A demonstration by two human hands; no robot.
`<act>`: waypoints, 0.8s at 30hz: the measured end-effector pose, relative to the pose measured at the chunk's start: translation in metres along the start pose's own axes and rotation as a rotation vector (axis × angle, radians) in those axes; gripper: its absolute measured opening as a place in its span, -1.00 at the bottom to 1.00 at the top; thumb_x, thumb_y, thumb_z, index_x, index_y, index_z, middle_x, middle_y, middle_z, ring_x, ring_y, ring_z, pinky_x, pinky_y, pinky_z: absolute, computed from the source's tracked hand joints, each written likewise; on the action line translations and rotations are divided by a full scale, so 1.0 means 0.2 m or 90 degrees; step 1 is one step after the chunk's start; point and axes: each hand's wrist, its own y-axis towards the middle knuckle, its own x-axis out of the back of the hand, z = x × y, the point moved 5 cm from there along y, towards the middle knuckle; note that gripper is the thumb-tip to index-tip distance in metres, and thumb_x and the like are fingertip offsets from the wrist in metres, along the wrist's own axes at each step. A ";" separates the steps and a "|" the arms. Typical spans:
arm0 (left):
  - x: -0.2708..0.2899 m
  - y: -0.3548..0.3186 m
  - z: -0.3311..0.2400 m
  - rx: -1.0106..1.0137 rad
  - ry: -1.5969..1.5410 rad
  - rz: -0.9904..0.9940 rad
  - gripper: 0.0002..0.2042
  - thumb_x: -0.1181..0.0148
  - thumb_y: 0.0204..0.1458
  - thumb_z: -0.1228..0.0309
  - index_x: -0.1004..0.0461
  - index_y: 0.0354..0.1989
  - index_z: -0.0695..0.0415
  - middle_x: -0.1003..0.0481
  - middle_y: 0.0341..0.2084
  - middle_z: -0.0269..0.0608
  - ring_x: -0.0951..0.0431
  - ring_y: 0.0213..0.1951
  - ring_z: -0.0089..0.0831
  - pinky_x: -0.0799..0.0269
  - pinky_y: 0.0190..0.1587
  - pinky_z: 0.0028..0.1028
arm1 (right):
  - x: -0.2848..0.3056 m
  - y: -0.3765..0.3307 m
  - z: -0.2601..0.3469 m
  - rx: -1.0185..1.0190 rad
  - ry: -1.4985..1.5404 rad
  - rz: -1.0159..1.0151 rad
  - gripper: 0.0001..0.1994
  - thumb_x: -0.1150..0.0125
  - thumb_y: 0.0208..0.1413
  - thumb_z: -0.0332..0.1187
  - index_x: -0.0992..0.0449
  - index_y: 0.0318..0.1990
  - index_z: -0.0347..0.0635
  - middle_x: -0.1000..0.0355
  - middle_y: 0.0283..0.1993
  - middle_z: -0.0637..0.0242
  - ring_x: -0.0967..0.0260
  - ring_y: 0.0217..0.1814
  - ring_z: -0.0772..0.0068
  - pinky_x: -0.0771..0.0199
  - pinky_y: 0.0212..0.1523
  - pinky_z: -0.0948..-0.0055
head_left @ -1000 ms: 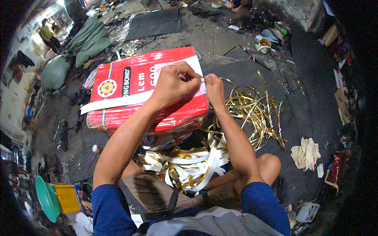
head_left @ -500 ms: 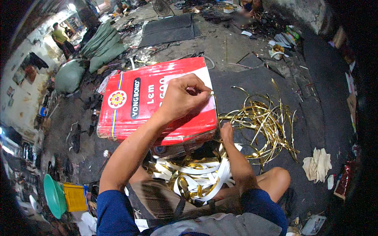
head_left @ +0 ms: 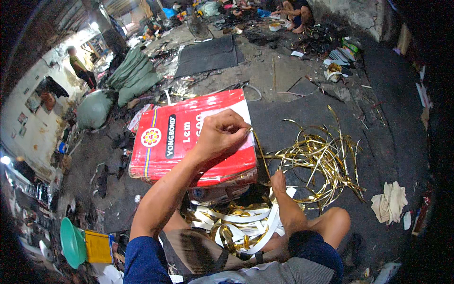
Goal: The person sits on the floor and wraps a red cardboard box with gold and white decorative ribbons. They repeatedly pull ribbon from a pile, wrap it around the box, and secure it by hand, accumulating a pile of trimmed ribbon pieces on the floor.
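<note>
- I sit on the floor [head_left: 302, 118] with my knees drawn up; a heap of white and gold strips [head_left: 236, 227] lies between my legs, nearest to me.
- My right hand [head_left: 279, 182] reaches down just past that heap, at the near edge of the gold tangle. Its fingers are curled together on the lower end of a thin gold strip [head_left: 261, 156]; how tightly they close, I cannot tell.
- That strip runs up and away from my right hand to my left one, slanting along the right edge of the can.
- My left hand [head_left: 220, 137] rests on top of a flat red can [head_left: 189, 142] lying on its side in front of me. Its fingers are bunched, thumb against fingertips, pinching the upper end of the gold strip near the can's far right corner.
- The red can lies on a second can of which only a lower edge shows.
- To the right of the can, a loose tangle of gold strips [head_left: 321, 161] spreads over the dark floor.
- Further right, a crumpled pale rag [head_left: 390, 201] lies well apart from the tangle.
- At my left, near my hip, a green basin [head_left: 71, 241] stands beside a yellow container [head_left: 99, 246].
- Beyond the can lie a dark mat [head_left: 208, 57] and green sacks [head_left: 135, 75], with other people at the far edge.
</note>
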 end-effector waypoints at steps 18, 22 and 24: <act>0.01 -0.05 -0.09 -0.283 0.211 0.027 -0.79 -0.38 -0.01 0.62 -0.67 -0.19 0.13 -0.63 -0.29 -0.18 -0.64 -0.31 -0.30 -0.58 -0.30 -0.41 | 0.15 0.00 -0.15 -0.071 -0.140 0.028 -0.58 -0.07 0.18 -0.40 -0.29 0.12 -0.53 -0.52 -0.05 -0.37 -0.52 0.04 -0.39 -0.56 0.07 -0.09; 0.01 -0.04 -0.09 -0.239 0.162 0.079 -0.77 -0.25 0.01 0.59 -0.66 -0.14 0.20 -0.63 -0.17 -0.08 -0.63 -0.20 -0.29 -0.57 -0.18 -0.36 | 0.12 0.07 -0.29 -0.096 -0.099 -0.044 -0.64 -0.14 0.15 -0.42 -0.39 0.04 -0.51 -0.52 -0.10 -0.39 -0.53 -0.01 -0.38 -0.55 0.04 -0.13; 0.03 -0.07 -0.01 -0.234 0.231 0.126 -0.66 -0.26 -0.03 0.52 -0.65 -0.01 0.10 -0.60 0.02 -0.13 -0.50 0.12 -0.09 -0.38 0.22 -0.15 | 0.06 0.09 -0.29 0.012 -0.233 0.067 -0.63 -0.16 0.14 -0.38 -0.42 0.04 -0.46 -0.51 -0.05 -0.37 -0.50 0.04 -0.40 -0.52 0.08 -0.13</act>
